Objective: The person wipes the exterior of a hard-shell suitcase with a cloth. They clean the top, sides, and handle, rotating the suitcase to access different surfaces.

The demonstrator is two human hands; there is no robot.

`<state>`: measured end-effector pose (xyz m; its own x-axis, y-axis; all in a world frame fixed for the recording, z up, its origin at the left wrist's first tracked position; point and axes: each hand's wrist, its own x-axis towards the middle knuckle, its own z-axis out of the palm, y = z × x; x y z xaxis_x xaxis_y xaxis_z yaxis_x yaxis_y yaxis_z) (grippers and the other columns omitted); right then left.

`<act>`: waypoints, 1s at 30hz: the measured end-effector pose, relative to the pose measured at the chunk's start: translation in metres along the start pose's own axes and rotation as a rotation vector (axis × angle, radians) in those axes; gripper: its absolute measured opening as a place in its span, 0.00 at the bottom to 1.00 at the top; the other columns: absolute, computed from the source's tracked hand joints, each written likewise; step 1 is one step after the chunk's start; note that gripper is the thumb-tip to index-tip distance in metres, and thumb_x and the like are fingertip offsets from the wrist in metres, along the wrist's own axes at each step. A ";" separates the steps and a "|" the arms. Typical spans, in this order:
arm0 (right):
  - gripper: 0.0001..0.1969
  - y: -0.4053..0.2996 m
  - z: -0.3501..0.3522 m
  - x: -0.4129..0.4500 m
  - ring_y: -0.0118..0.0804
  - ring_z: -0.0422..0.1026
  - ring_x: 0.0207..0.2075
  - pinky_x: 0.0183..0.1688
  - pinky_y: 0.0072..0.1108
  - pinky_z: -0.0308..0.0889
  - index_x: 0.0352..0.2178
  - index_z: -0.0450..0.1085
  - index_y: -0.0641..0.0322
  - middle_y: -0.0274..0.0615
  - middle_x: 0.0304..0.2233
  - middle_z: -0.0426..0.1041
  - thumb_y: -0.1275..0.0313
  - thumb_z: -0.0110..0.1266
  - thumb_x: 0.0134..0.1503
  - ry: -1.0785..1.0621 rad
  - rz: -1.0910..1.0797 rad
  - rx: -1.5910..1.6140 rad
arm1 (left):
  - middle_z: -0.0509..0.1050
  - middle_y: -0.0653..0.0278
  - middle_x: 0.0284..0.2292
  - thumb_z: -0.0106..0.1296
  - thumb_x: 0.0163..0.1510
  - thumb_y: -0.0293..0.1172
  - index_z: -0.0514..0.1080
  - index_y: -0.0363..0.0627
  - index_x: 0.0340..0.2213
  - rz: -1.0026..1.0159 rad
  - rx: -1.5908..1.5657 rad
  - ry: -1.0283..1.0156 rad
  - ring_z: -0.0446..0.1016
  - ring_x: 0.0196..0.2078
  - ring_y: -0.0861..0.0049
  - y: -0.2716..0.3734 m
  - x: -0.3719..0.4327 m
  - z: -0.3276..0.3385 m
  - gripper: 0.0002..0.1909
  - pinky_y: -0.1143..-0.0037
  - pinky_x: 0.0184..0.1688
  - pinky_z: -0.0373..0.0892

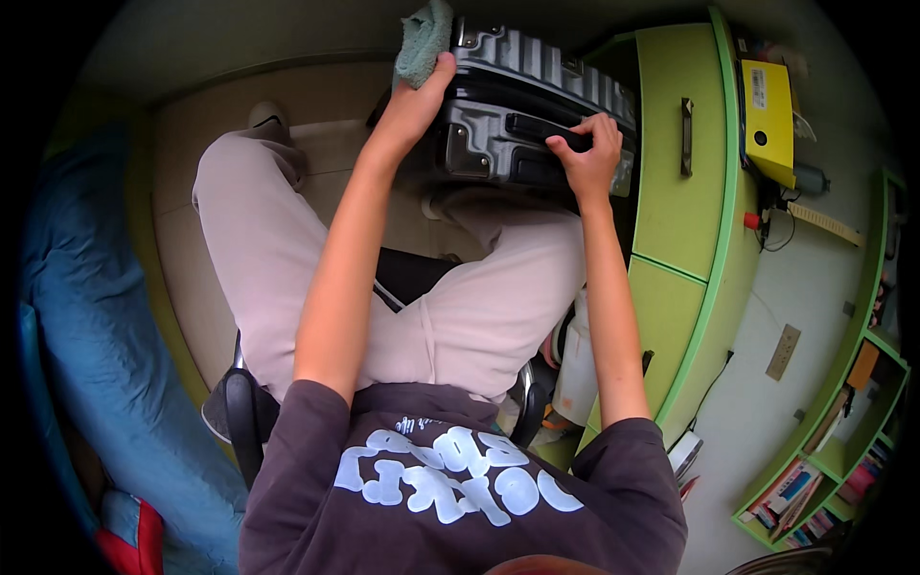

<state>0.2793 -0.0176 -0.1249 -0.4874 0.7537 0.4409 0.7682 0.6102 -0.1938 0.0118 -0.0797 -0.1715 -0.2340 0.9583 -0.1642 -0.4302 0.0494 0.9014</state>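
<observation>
A grey ribbed hard-shell suitcase (pixel 474 108) with dark corner guards stands before my knees. My left hand (pixel 424 90) holds a folded teal cloth (pixel 425 47) at the suitcase's left side; part of the cloth is hidden by the hand. On the near face, my right hand (pixel 593 144) has its fingers on the right end of the black carry handle (pixel 535 128), thumb held apart. Whether those fingers close around the handle cannot be made out. A black band (pixel 517 92) runs along the case between its two shells.
Right of the suitcase stands a green drawer cabinet (pixel 675 144), a yellow file box (pixel 767 122) on its top. A bed with blue bedding (pixel 129 323) lies to my left. Chair armrests (pixel 243 424) flank my hips. Green shelves with books (pixel 826 460) are far right.
</observation>
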 end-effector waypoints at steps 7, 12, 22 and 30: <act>0.28 0.004 -0.015 -0.016 0.42 0.64 0.30 0.34 0.30 0.60 0.20 0.62 0.59 0.37 0.22 0.63 0.49 0.70 0.37 -0.085 -0.049 0.097 | 0.58 0.53 0.61 0.39 0.53 0.71 0.55 0.36 0.61 -0.144 0.128 0.012 0.55 0.64 0.68 -0.005 -0.028 -0.002 0.51 0.74 0.63 0.50; 0.27 -0.002 -0.026 -0.022 0.43 0.66 0.30 0.35 0.28 0.62 0.21 0.62 0.62 0.40 0.24 0.65 0.55 0.72 0.38 -0.059 -0.041 0.277 | 0.57 0.45 0.61 0.34 0.51 0.76 0.56 0.27 0.59 -0.208 0.174 0.048 0.53 0.65 0.64 -0.026 -0.027 -0.009 0.57 0.72 0.64 0.48; 0.30 -0.009 0.006 -0.004 0.41 0.65 0.31 0.37 0.27 0.62 0.21 0.60 0.63 0.40 0.24 0.64 0.51 0.71 0.38 -0.118 0.028 0.338 | 0.47 0.52 0.66 0.31 0.55 0.72 0.47 0.35 0.63 -0.438 0.092 0.070 0.42 0.69 0.65 -0.234 0.047 -0.113 0.52 0.72 0.67 0.40; 0.31 -0.008 0.007 -0.004 0.42 0.65 0.31 0.37 0.27 0.62 0.21 0.60 0.63 0.41 0.25 0.64 0.50 0.71 0.37 -0.134 -0.010 0.269 | 0.56 0.51 0.62 0.35 0.56 0.69 0.53 0.35 0.62 -0.382 -0.008 0.071 0.51 0.66 0.65 -0.198 0.037 -0.087 0.49 0.73 0.65 0.46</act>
<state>0.2722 -0.0241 -0.1317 -0.5585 0.7622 0.3272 0.6342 0.6467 -0.4238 0.0124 -0.0787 -0.3907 -0.1155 0.8492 -0.5153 -0.5044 0.3968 0.7669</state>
